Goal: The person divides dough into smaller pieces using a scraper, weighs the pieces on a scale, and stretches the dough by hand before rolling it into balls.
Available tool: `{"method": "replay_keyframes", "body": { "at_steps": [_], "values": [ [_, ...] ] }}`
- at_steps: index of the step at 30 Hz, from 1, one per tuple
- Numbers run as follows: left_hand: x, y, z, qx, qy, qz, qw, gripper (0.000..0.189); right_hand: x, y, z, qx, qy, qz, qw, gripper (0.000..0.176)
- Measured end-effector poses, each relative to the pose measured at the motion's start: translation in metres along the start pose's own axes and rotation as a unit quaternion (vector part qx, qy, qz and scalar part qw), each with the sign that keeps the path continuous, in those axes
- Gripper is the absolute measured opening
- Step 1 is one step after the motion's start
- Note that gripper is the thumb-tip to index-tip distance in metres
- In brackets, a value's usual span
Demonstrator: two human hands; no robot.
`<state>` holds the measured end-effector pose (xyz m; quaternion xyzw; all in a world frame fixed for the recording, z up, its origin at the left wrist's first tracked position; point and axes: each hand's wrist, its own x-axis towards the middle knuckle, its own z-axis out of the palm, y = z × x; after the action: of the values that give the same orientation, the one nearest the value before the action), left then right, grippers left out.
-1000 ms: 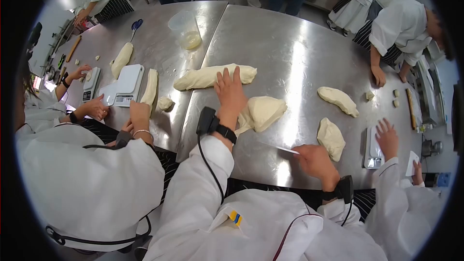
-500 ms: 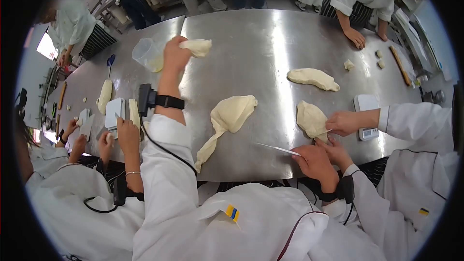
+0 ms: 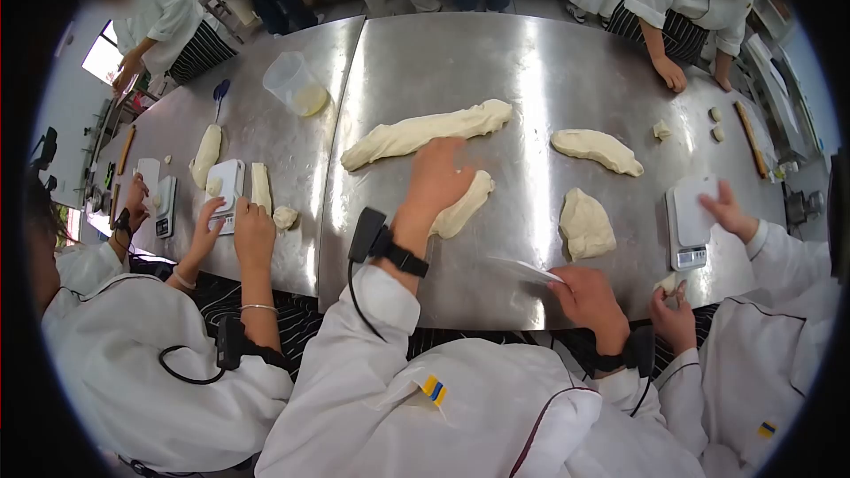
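Note:
My left hand (image 3: 440,175) is over a short piece of pale dough (image 3: 467,205), partly covering it. Motion smears its fingers, so their grip cannot be made out. Just beyond lies a long, uneven roll of dough (image 3: 425,134) on the steel table. In my right hand (image 3: 589,299) is a flat white dough scraper (image 3: 529,271), its blade pointing left above the table near the front edge. To the right of the scraper sits a rounded lump of dough (image 3: 586,225), with a thick dough strip (image 3: 598,151) farther back.
A co-worker's hand (image 3: 728,211) touches a white scale (image 3: 688,243) at right. At left, another person's hands (image 3: 255,235) are near a second scale (image 3: 228,186). A clear plastic jug (image 3: 297,84) and blue scissors (image 3: 220,93) stand and lie farther back on the steel table (image 3: 443,53).
My left hand has come down and right from the upper left, releasing the dough it held. The long roll now lies flat. The right co-worker's hands have left the rounded lump.

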<state>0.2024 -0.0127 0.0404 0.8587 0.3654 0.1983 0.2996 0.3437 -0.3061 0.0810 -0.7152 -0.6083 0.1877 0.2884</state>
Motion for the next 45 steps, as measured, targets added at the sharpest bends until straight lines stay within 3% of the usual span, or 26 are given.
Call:
{"method": "replay_keyframes", "body": {
  "at_steps": [3, 6, 9, 10, 13, 17, 19, 21, 25, 28, 34, 37, 40, 41, 42, 43, 45],
  "values": [
    [-0.064, -0.045, -0.008, 0.112, 0.101, -0.089, 0.985, 0.062, 0.008, -0.002, 0.004, -0.066, -0.034, 0.041, 0.996, 0.015],
    [-0.125, -0.055, -0.015, 0.221, 0.046, -0.140, 0.964, 0.067, 0.018, -0.007, 0.005, -0.144, -0.090, 0.060, 0.984, 0.018],
    [-0.165, -0.044, -0.028, 0.242, -0.001, -0.222, 0.945, 0.071, 0.032, -0.011, 0.003, -0.161, -0.151, 0.076, 0.972, 0.019],
    [-0.180, -0.050, -0.027, 0.250, 0.008, -0.212, 0.945, 0.066, 0.034, -0.015, 0.003, -0.146, -0.149, 0.074, 0.975, 0.019],
    [-0.221, -0.067, -0.023, 0.169, 0.004, -0.199, 0.965, 0.057, 0.052, -0.028, 0.005, -0.093, -0.130, 0.041, 0.986, 0.021],
    [-0.252, -0.082, -0.012, 0.093, 0.077, -0.193, 0.974, 0.055, 0.084, -0.070, 0.033, -0.037, -0.080, -0.038, 0.995, 0.021],
    [-0.254, -0.079, -0.018, 0.046, 0.098, -0.191, 0.976, 0.060, 0.100, -0.097, 0.042, -0.037, -0.052, -0.075, 0.995, 0.021],
    [-0.256, -0.074, -0.021, 0.104, 0.114, -0.203, 0.967, 0.068, 0.112, -0.122, 0.046, -0.029, -0.010, -0.107, 0.994, 0.021],
    [-0.248, -0.062, -0.019, 0.076, 0.075, -0.238, 0.965, 0.082, 0.135, -0.128, 0.091, -0.125, -0.118, -0.074, 0.982, 0.018],
    [-0.223, -0.045, -0.005, 0.111, 0.086, -0.245, 0.959, 0.076, 0.141, -0.120, 0.107, -0.186, -0.222, -0.047, 0.956, 0.023],
    [-0.171, -0.044, 0.008, 0.199, 0.092, -0.150, 0.964, 0.047, 0.095, -0.099, 0.081, -0.197, -0.215, 0.000, 0.957, 0.023],
    [-0.165, -0.069, 0.029, 0.183, 0.120, -0.087, 0.972, 0.039, 0.071, -0.065, 0.061, -0.124, -0.159, 0.001, 0.979, 0.025],
    [-0.168, -0.086, 0.027, 0.058, 0.269, -0.102, 0.956, 0.030, 0.060, -0.055, 0.042, -0.052, -0.111, 0.069, 0.990, 0.028],
    [-0.168, -0.089, 0.023, -0.158, 0.294, -0.206, 0.920, 0.027, 0.057, -0.050, 0.040, -0.022, -0.085, 0.062, 0.994, 0.027],
    [-0.164, -0.078, 0.004, -0.363, 0.302, -0.300, 0.829, 0.024, 0.055, -0.045, 0.038, 0.009, -0.058, 0.054, 0.997, 0.027],
    [-0.161, -0.065, -0.015, -0.546, 0.293, -0.376, 0.689, 0.022, 0.052, -0.043, 0.037, 0.039, -0.031, 0.046, 0.998, 0.026],
    [-0.151, -0.057, -0.038, -0.556, 0.317, -0.332, 0.693, 0.025, 0.049, -0.039, 0.039, 0.069, -0.002, 0.039, 0.997, 0.026]
  ]
}}
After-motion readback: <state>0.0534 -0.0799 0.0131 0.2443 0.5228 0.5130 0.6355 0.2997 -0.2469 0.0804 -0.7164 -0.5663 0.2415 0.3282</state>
